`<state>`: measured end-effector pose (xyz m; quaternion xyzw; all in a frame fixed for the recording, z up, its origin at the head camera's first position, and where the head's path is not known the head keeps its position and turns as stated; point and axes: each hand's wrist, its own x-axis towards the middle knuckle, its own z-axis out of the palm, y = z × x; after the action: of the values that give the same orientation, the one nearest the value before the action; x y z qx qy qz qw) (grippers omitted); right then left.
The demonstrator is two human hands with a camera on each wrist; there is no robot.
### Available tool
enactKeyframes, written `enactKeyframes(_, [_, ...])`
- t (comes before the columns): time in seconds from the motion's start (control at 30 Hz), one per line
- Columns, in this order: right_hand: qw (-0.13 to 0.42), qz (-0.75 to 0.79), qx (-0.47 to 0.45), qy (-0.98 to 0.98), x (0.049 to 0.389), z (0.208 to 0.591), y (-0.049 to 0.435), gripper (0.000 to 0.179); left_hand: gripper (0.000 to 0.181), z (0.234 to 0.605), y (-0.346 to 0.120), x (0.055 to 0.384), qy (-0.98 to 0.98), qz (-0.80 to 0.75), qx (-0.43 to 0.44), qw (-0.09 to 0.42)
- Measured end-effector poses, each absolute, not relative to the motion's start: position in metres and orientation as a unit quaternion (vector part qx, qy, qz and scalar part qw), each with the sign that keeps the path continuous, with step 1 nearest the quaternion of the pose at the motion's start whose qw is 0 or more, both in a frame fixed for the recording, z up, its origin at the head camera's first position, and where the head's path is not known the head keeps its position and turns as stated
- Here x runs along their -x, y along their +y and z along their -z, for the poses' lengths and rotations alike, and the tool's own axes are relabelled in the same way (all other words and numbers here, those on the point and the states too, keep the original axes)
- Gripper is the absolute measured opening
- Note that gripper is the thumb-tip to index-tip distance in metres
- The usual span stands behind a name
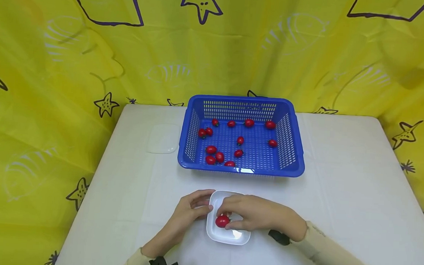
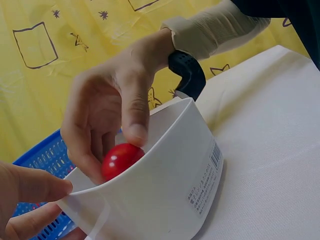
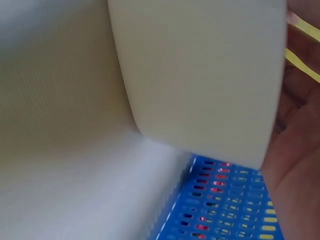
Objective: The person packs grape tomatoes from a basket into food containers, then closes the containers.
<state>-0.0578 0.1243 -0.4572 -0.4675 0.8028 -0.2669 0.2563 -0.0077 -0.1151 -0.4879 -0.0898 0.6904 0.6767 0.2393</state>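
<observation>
A small white plastic container (image 1: 239, 236) with a printed label stands on the table in front of the blue basket. My left hand (image 1: 188, 213) holds its left side, the thumb at the rim and the fingers around the outside. Reaching over the container from the right, my right hand (image 1: 254, 211) pinches a red cherry tomato (image 2: 121, 161) between thumb and fingers, down inside the walls near the left. In the right wrist view the container wall (image 3: 200, 75) hides the tomato and most of the fingertips.
The blue plastic basket (image 1: 240, 170) stands at the table's back with several cherry tomatoes (image 1: 219, 157) spread over its bottom. Left of it lies a clear, squarish lid (image 1: 162, 139). A yellow patterned curtain (image 1: 232, 56) hangs behind the white-covered table (image 1: 341, 191).
</observation>
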Motion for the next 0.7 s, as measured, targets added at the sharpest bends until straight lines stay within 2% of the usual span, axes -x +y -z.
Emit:
enactKeyframes(0.3, [0.243, 0.208, 0.482, 0.815, 0.055, 0.461, 0.114, 0.031, 0.049, 0.488, -0.115, 0.008, 0.692, -0.675, 0.090, 0.238])
enactKeyframes(0.53, [0.183, 0.150, 0.533, 0.813, 0.052, 0.465, 0.107, 0.024, 0.049, 0.489, -0.116, 0.008, 0.687, -0.681, 0.090, 0.237])
enactKeyframes(0.7, [0.185, 0.128, 0.535, 0.814, 0.052, 0.466, 0.104, 0.027, 0.049, 0.489, -0.116, 0.008, 0.689, -0.678, 0.089, 0.238])
